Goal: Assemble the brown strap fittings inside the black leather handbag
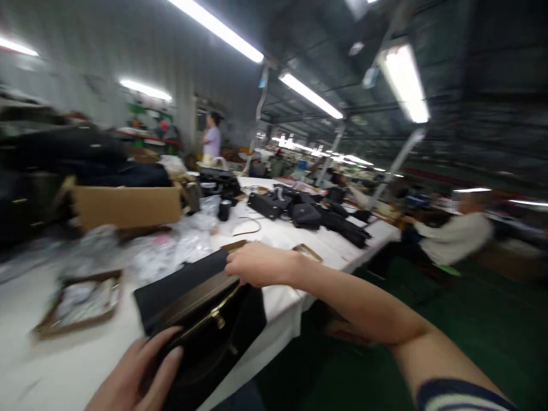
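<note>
A black bag [192, 291] with a brown inner edge, a gold zipper and a gold-coloured pull lies at the near edge of the white table. My left hand [141, 368] is at its near left end, fingers curled over the rim by the zipper, thumb on the outer side. At the far right end of the bag, my right hand [252, 264] has its fingers closed on the upper edge. Part of the bag's front is dark and blurred.
On the table [25, 365] are an open tray [83, 302] of small parts, clear plastic bags [158, 251], a cardboard box [128, 205] and several black bags [306, 214]. One person stands behind; another sits at right.
</note>
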The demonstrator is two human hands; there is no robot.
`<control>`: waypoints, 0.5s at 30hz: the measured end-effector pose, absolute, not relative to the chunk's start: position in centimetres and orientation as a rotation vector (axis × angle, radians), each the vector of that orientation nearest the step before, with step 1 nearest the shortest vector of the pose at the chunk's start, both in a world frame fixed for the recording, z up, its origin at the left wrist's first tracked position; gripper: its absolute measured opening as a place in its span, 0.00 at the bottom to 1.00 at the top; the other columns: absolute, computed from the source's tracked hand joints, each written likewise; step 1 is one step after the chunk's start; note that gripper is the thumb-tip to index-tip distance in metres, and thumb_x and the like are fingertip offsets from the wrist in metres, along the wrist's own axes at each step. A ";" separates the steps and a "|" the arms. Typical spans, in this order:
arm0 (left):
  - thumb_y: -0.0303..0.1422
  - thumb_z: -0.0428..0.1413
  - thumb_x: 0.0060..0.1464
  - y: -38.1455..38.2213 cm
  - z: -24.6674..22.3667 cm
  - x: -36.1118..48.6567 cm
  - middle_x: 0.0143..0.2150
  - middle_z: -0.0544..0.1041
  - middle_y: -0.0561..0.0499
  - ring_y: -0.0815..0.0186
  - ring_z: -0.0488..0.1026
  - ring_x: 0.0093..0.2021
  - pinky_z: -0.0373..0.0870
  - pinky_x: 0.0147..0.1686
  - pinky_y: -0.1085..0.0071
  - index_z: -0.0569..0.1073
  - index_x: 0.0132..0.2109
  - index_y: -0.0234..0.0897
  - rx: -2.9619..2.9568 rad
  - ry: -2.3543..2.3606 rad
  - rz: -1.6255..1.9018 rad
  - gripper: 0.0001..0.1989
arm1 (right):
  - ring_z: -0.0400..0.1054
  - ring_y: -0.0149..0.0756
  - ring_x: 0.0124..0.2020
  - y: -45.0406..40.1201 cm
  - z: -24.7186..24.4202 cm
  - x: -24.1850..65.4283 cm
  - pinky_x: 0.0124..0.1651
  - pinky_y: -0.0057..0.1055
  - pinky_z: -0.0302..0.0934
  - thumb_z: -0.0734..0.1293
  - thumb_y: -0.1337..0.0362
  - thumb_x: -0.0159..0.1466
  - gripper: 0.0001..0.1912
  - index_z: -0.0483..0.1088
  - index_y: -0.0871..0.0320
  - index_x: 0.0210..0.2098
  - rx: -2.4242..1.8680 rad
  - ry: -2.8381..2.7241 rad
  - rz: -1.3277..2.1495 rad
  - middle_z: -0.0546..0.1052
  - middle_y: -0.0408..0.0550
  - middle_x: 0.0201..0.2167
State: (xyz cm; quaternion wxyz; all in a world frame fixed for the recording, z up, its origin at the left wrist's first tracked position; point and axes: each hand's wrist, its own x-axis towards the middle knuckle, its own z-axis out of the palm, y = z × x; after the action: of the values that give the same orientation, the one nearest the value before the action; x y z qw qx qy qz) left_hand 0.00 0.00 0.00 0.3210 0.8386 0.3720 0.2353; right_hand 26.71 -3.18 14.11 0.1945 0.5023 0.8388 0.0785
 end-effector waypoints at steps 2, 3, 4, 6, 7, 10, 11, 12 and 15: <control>0.52 0.50 0.69 -2.0 0.2 -2.6 0.52 0.84 0.49 0.53 0.83 0.51 0.83 0.54 0.56 0.83 0.57 0.52 2.077 1.145 0.626 0.23 | 0.82 0.40 0.42 -2.1 14.1 24.7 0.39 0.32 0.67 0.74 0.68 0.71 0.04 0.81 0.55 0.44 1.484 2.565 0.218 0.86 0.48 0.43; 0.48 0.50 0.70 -2.8 0.5 -3.0 0.55 0.82 0.46 0.52 0.82 0.53 0.81 0.57 0.55 0.82 0.60 0.49 2.010 1.138 0.599 0.23 | 0.82 0.41 0.43 -1.2 13.8 23.6 0.42 0.33 0.70 0.73 0.67 0.73 0.04 0.81 0.54 0.46 1.486 2.692 0.219 0.86 0.48 0.44; 0.45 0.50 0.71 -3.2 0.7 -3.2 0.54 0.81 0.44 0.52 0.82 0.53 0.80 0.58 0.53 0.82 0.60 0.48 1.977 1.125 0.594 0.22 | 0.82 0.42 0.44 0.0 13.2 22.3 0.44 0.35 0.72 0.72 0.66 0.74 0.06 0.81 0.53 0.49 1.458 2.825 0.224 0.85 0.49 0.46; 0.44 0.52 0.69 -3.1 0.8 -3.0 0.52 0.79 0.43 0.51 0.82 0.50 0.80 0.55 0.51 0.83 0.59 0.48 1.959 1.136 0.586 0.20 | 0.82 0.47 0.53 2.2 11.9 18.9 0.53 0.41 0.74 0.69 0.66 0.76 0.13 0.77 0.53 0.58 1.370 3.102 0.243 0.84 0.53 0.55; 0.44 0.54 0.68 -2.9 0.7 -2.9 0.50 0.79 0.43 0.50 0.81 0.47 0.80 0.53 0.51 0.83 0.58 0.47 1.971 1.154 0.599 0.19 | 0.80 0.50 0.57 3.2 11.3 16.9 0.58 0.44 0.74 0.69 0.67 0.76 0.16 0.74 0.53 0.62 1.315 3.209 0.230 0.82 0.55 0.59; 0.44 0.53 0.69 -2.9 0.4 -2.8 0.49 0.77 0.43 0.53 0.80 0.44 0.80 0.50 0.54 0.82 0.56 0.45 1.980 1.203 0.672 0.18 | 0.76 0.53 0.64 5.1 9.9 10.3 0.64 0.50 0.73 0.67 0.69 0.76 0.21 0.69 0.54 0.67 1.141 3.347 0.102 0.80 0.57 0.63; 0.44 0.53 0.70 -3.2 0.2 -2.8 0.50 0.77 0.43 0.53 0.80 0.44 0.80 0.49 0.55 0.82 0.55 0.45 1.976 1.210 0.696 0.18 | 0.76 0.53 0.63 5.7 9.5 8.2 0.63 0.50 0.73 0.67 0.69 0.76 0.20 0.70 0.55 0.66 1.079 3.343 0.046 0.81 0.57 0.62; 0.44 0.53 0.70 -3.4 0.0 -2.8 0.50 0.77 0.43 0.53 0.79 0.44 0.80 0.49 0.56 0.82 0.55 0.44 1.974 1.210 0.719 0.18 | 0.77 0.52 0.62 6.4 9.1 6.2 0.62 0.49 0.73 0.67 0.69 0.76 0.19 0.70 0.56 0.65 1.021 3.325 -0.007 0.81 0.57 0.61; 0.44 0.52 0.71 -3.7 -0.6 -3.0 0.51 0.78 0.43 0.54 0.79 0.45 0.81 0.48 0.57 0.81 0.56 0.44 2.001 1.164 0.786 0.18 | 0.76 0.49 0.60 8.9 7.9 0.9 0.60 0.45 0.72 0.66 0.69 0.77 0.16 0.71 0.57 0.63 0.887 3.245 -0.106 0.82 0.57 0.59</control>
State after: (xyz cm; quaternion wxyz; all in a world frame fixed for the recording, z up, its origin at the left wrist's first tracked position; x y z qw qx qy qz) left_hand -2.97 -3.74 -0.60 0.3415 0.7694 0.4474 0.3020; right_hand 0.88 8.93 7.85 -0.1118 0.2620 0.9581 -0.0313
